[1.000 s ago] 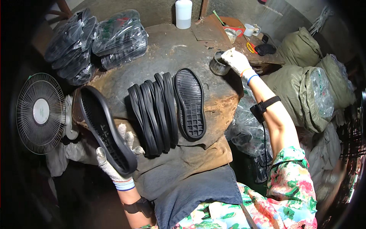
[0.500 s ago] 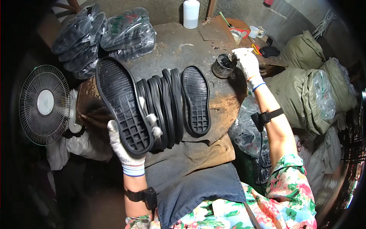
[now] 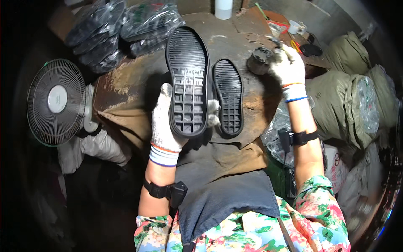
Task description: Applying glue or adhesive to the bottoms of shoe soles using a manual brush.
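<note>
My left hand (image 3: 161, 124), in a white knit glove, grips a black shoe sole (image 3: 189, 82) upright, its ribbed and gridded side facing me. Gloved fingertips show past the sole's right edge. Beside it on the table lies a second, smaller-looking black sole (image 3: 228, 98). My right hand (image 3: 289, 69), also gloved, is closed just right of a dark pot (image 3: 259, 61) with black contents. A small, dark-tipped thing (image 3: 275, 40) sticks out of its fingers; I cannot make out its kind. The row of soles behind the held one is mostly hidden.
Plastic-wrapped soles (image 3: 98, 35) are stacked at the table's far left, above a fan (image 3: 56, 101). A white bottle (image 3: 223, 8), a cup (image 3: 294, 27) and orange-handled scissors (image 3: 296, 46) stand or lie at the back. Green sacks (image 3: 336, 105) crowd the right.
My left hand has moved right with the sole, now in front of the row. My right hand has drawn back from the pot's mouth. The view has shifted slightly.
</note>
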A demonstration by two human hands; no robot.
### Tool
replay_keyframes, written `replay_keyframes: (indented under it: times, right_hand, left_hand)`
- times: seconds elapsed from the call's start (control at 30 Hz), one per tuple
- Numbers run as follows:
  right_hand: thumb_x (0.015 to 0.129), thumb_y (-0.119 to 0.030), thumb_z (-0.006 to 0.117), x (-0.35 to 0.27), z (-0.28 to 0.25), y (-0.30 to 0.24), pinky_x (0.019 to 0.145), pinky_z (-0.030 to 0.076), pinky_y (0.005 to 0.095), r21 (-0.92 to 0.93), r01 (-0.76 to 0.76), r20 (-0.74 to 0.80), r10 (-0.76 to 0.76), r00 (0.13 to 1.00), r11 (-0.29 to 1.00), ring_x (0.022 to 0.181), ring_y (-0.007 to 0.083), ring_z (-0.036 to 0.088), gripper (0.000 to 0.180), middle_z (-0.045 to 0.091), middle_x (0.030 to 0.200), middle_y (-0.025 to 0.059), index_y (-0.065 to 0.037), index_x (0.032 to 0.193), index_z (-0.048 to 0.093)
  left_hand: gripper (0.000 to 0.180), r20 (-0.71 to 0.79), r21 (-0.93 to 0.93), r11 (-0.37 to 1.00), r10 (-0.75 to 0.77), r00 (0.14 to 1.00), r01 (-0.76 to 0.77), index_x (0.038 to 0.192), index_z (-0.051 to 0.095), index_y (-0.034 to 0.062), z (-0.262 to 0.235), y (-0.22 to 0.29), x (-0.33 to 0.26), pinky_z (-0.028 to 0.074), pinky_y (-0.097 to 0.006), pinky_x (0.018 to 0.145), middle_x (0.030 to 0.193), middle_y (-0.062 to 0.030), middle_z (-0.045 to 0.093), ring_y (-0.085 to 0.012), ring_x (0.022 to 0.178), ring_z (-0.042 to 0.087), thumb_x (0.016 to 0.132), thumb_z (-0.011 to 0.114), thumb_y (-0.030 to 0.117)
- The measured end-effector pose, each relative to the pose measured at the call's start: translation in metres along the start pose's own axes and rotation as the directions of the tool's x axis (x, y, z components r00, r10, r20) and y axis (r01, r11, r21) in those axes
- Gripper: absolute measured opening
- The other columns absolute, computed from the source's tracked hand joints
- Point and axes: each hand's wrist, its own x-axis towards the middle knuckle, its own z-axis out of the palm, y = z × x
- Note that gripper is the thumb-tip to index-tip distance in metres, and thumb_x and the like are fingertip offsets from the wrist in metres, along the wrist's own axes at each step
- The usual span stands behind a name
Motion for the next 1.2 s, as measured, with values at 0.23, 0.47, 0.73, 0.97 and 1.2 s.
replay_keyframes:
  times: [0.23, 0.47, 0.73, 0.97, 1.2]
  right_hand:
    - [0.102, -0.011, 0.061, -0.02, 0.053, -0.086, 0.085, 0.056, 0.0283, 0.568, -0.179, 0.119, 0.135, 0.984, 0.804, 0.097, 0.0171, 0.071, 0.022, 0.075, 0.11, 0.0105, -0.001, 0.118, 0.072]
    - [0.101, -0.004, 0.052, -0.015, 0.044, -0.109, 0.094, 0.056, 0.0339, -0.338, 0.421, 0.25, -0.351, 0.902, 0.842, 0.105, 0.0258, 0.072, 0.034, 0.074, 0.119, 0.013, -0.007, 0.129, 0.07]
    - [0.092, -0.006, 0.073, -0.065, 0.035, -0.174, 0.09, 0.055, 0.0282, 0.488, -0.342, 0.345, 0.182, 0.921, 0.803, 0.094, 0.0141, 0.07, 0.015, 0.077, 0.105, 0.0053, -0.002, 0.105, 0.075]
    - [0.087, -0.003, 0.079, -0.122, 0.023, -0.217, 0.117, 0.038, 0.0357, 0.614, -0.439, 0.493, 0.116, 0.862, 0.656, 0.101, 0.0121, 0.073, 0.023, 0.08, 0.106, 0.0052, -0.002, 0.11, 0.075]
    - [0.088, -0.003, 0.081, -0.141, -0.002, -0.216, 0.099, 0.054, 0.0304, 0.64, -0.649, 0.595, 0.268, 0.758, 0.411, 0.101, 0.0131, 0.072, 0.023, 0.078, 0.113, 0.0062, -0.002, 0.11, 0.074]
  left_hand:
    - [0.078, -0.197, -0.035, 0.988, -0.152, 0.968, 0.148, 0.147, 0.05, -0.0019, 0.007, -0.035, 0.012, 0.06, -0.071, 0.075, 0.119, -0.0367, 0.067, -0.0568, 0.101, 0.069, 0.105, 0.04, 0.064]
    - [0.071, -0.274, 0.05, 0.975, -0.195, 0.942, 0.216, 0.151, 0.047, -0.0022, -0.004, -0.018, -0.007, 0.059, -0.074, 0.074, 0.131, -0.0332, 0.064, -0.0595, 0.103, 0.068, 0.109, 0.04, 0.055]
    - [0.076, -0.124, -0.144, 0.939, -0.329, 0.936, 0.311, 0.151, 0.047, 0.0005, -0.007, -0.024, 0.002, 0.055, -0.076, 0.084, 0.135, -0.0354, 0.061, -0.0617, 0.109, 0.064, 0.106, 0.041, 0.062]
    - [0.058, -0.164, 0.108, 0.994, 0.045, 0.986, -0.027, 0.142, 0.058, 0.0055, -0.02, -0.025, 0.015, 0.052, -0.05, 0.109, 0.134, -0.0165, 0.067, -0.0321, 0.122, 0.066, 0.107, 0.049, 0.051]
    - [0.048, -0.15, 0.34, 0.94, 0.069, 0.986, -0.014, 0.134, 0.062, -0.0018, 0.014, 0.007, 0.007, 0.064, -0.041, 0.085, 0.12, -0.0181, 0.074, -0.0297, 0.099, 0.076, 0.112, 0.047, 0.038]
